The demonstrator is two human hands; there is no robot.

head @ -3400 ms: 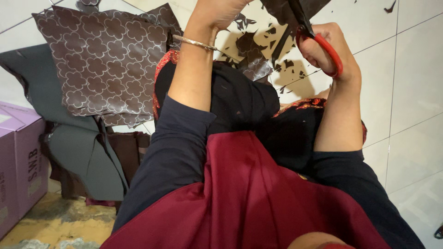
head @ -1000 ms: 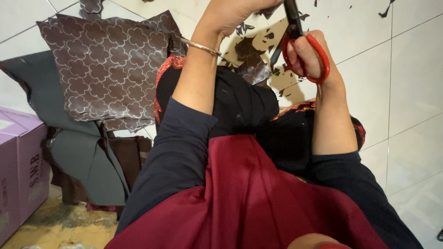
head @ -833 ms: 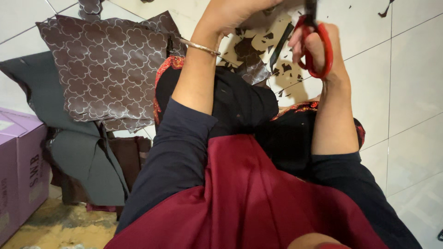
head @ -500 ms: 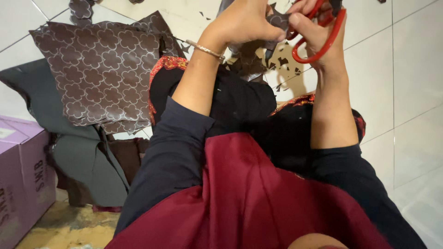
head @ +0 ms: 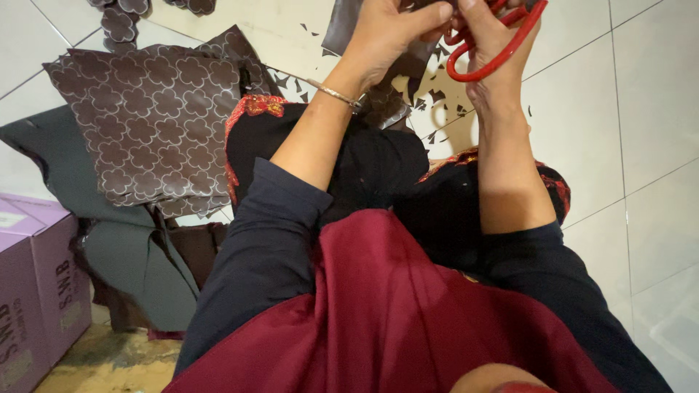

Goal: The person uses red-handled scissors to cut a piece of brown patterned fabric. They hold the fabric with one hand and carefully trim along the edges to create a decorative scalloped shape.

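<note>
right hand [head: 495,44] grips red-handled scissors [head: 502,51], fingers closed through the loops; blades cut off by the top edge of frame. left hand [head: 393,33] pinches a dark brown sheet piece [head: 342,25], thumb and fingers closed on it, just beside the scissors, raised over the lap at top centre. thin metal bangle [head: 336,94] on the left wrist. small dark offcuts [head: 437,109] scattered on the white tiled floor [head: 641,109] under the hands. stack of brown sheets with quatrefoil pattern [head: 156,124] lies to the left, over grey sheets [head: 65,167]. purple box [head: 33,291] at the far left edge.
</note>
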